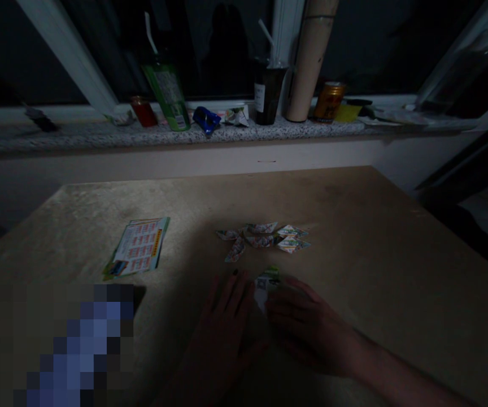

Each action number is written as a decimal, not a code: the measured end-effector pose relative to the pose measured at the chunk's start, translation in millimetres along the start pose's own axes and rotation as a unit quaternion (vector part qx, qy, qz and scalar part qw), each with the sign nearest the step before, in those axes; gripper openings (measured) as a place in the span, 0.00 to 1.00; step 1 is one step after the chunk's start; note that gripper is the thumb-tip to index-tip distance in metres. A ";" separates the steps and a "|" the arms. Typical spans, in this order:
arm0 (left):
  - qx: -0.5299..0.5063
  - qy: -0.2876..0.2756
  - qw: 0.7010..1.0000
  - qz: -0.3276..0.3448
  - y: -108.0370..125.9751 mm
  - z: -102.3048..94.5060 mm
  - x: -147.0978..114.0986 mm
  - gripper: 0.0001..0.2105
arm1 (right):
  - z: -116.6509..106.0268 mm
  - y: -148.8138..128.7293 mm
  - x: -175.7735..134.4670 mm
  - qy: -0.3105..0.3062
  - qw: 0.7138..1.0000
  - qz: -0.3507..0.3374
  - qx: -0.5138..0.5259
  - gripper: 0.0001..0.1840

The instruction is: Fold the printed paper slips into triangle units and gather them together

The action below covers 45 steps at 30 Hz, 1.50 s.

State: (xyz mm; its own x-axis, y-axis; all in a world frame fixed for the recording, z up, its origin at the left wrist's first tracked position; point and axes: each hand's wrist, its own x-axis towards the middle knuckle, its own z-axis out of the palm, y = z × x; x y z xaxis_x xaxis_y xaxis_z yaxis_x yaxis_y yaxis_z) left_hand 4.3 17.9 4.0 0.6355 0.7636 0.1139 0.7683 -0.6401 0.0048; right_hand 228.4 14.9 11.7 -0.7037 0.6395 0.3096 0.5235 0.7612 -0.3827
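Note:
A small piece of printed paper (261, 294), white with green and a dark square code, lies on the table between my two hands. My left hand (229, 316) rests palm down at its left side, fingers stretched and slightly apart. From the right, my right hand (307, 322) bends its fingers over the paper and covers much of it; the fingertips are partly hidden in the dim light. Just beyond are several folded paper pieces, pointed like small boats, among them a reddish-print one (235, 249) and a greener one (293, 244).
Left on the table (332, 198) is a stack of printed leaflets (140, 246). A pixelated blue patch (94, 339) covers the lower left. The stone windowsill (227, 133) bears a green bottle (168, 93), a dark cup (268, 93) with a straw, a cardboard tube (312, 62) and a gold can (329, 102).

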 end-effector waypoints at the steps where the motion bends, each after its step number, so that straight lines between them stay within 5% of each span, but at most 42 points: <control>1: 0.000 0.001 1.000 0.001 0.2 0.4 0.4 0.34 | -0.2 -1.1 0.7 -0.013 1.000 -0.004 0.010 0.15; 6: -0.010 -0.015 1.000 -0.005 4.0 0.6 3.9 0.29 | -2.4 -0.4 3.0 -0.074 0.996 -0.028 0.031 0.15; 12: -0.021 -0.034 0.999 -0.013 4.4 -1.8 8.3 0.26 | -2.6 15.4 -0.8 0.001 1.000 0.015 -0.026 0.17; 16: -0.014 -0.031 0.999 -0.008 0.9 -1.2 10.5 0.25 | -4.8 23.3 -2.2 -0.012 0.998 0.044 -0.037 0.22; 31: 0.028 -0.004 0.999 -0.027 -11.6 7.6 17.0 0.27 | 6.2 27.9 -2.4 0.075 0.990 0.037 -0.115 0.13; 45: -0.092 -0.003 0.996 -0.016 -2.7 -13.7 23.4 0.18 | 4.0 27.3 0.1 0.046 0.989 0.065 -0.128 0.15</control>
State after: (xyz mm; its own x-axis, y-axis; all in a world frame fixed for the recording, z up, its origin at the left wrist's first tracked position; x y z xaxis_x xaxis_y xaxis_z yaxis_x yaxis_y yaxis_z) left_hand 16.1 36.3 20.3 0.6116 0.7843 0.1040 0.7616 -0.6192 0.1911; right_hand 240.7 35.3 -2.2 -0.5819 0.7324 0.3536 0.7199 0.6662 -0.1950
